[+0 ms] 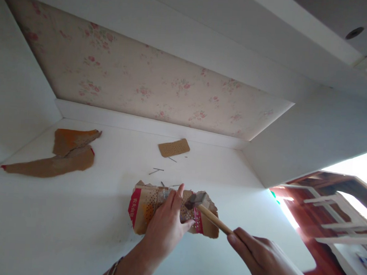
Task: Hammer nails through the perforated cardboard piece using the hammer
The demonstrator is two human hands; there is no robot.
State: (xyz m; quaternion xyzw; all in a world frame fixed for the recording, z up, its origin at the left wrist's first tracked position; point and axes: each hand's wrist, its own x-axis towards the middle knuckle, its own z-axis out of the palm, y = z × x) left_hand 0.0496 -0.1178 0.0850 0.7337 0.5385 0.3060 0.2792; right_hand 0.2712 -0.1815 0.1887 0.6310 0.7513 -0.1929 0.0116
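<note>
My right hand (255, 251) is closed round the wooden handle of a hammer (211, 216), whose metal head is over the right part of a torn piece of brown cardboard (140, 218). The cardboard has pink-red bands and many small holes. My left hand (167, 220) lies on its middle, the thumb and a finger stretched apart; whether anything is under the fingers is hidden. Something clear and shiny shows beside the fingers. Several loose nails (158, 169) lie just beyond the cardboard.
A smaller holed cardboard piece (174, 147) lies toward the back of the white surface (110, 199). Torn cardboard scraps (72, 157) are at the left. White panels and floral wallpaper (143, 80) enclose the back. Beyond the right edge shows a red floor (316, 255) with white furniture.
</note>
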